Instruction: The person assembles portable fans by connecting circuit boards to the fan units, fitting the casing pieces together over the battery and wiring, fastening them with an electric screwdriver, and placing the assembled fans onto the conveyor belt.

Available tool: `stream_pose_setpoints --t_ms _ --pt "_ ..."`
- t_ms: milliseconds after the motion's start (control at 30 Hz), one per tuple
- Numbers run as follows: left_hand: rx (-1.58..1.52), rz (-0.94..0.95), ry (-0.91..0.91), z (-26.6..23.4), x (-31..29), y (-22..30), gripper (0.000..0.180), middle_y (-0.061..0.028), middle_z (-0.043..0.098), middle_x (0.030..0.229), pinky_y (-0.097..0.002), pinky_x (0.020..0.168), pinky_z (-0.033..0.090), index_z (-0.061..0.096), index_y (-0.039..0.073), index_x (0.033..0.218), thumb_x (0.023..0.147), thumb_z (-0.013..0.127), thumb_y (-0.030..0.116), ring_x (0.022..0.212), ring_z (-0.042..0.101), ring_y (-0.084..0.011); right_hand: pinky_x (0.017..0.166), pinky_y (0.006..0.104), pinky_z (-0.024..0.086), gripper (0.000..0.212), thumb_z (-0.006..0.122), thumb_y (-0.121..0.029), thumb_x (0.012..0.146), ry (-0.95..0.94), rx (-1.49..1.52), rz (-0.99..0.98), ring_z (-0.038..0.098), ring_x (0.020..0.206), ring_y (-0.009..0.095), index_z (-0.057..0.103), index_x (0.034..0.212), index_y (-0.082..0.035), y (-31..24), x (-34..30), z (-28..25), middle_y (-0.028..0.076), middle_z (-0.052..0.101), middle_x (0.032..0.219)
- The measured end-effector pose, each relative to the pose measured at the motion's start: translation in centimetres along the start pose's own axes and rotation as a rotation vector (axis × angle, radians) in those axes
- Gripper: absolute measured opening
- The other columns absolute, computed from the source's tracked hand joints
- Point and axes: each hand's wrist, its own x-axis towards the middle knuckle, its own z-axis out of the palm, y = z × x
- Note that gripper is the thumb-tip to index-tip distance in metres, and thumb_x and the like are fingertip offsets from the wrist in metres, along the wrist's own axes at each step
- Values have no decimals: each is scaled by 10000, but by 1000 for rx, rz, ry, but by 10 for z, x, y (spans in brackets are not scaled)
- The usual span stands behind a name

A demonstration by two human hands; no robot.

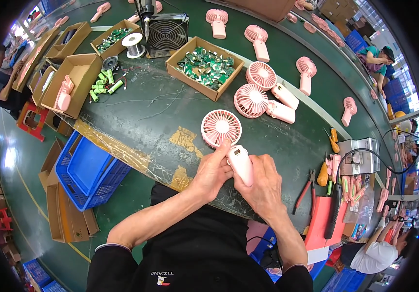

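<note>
Between my hands is a pink handheld fan [221, 127], its round grille pointing away from me and its handle toward me. My left hand [211, 171] grips it near the neck, with the thumb at the base of the grille. My right hand [262, 184] is wrapped round the lower handle, which has a small dark window on its upper part. Just beyond, to the right, two more pink fans [251, 100] lie close together with their handles side by side.
A cardboard box of green circuit boards [205, 68] stands ahead. Green battery cells [103, 83] and a solder spool [133, 45] lie left of it. Red-handled pliers [304, 192] and a soldering iron [335, 207] are at right. More fans [257, 41] rest on the conveyor. Blue crates [88, 168] stand lower left.
</note>
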Motion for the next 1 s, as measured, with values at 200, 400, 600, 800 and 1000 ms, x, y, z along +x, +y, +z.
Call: stream_pose_setpoints --t_ms 200,400,600,800,1000 --pt "16 12 26 0 0 2 494 -111 611 1134 -356 936 479 551 7 1171 970 544 458 1061 595 -186 624 418 527 375 754 -93 681 1 -12 1 609 790 317 603 1014 -8 0 2 3 124 554 890" --pt "36 -9 23 11 1 -3 427 -91 646 1070 -336 872 499 579 17 1149 975 555 406 981 631 -184 632 425 523 349 754 -115 679 14 -68 43 597 818 317 609 980 -16 4 -4 -4 125 548 877" --pt "217 32 141 7 5 2 302 -94 668 1085 -325 828 531 625 7 1129 932 639 234 985 650 -186 650 437 524 342 714 -239 707 -48 21 66 556 905 335 601 960 -38 11 -6 17 150 526 933" --pt "183 39 131 1 13 0 305 -107 653 1081 -361 849 541 588 4 1141 912 671 188 996 644 -223 682 430 522 410 697 -180 679 -96 -2 96 534 905 349 561 960 86 8 -7 10 198 499 953" --pt "252 11 122 -3 18 0 324 -93 628 1116 -352 935 486 545 36 1203 942 629 207 1049 599 -196 665 413 515 401 708 -183 661 -105 -46 93 541 902 341 575 922 90 12 -6 13 210 520 920"
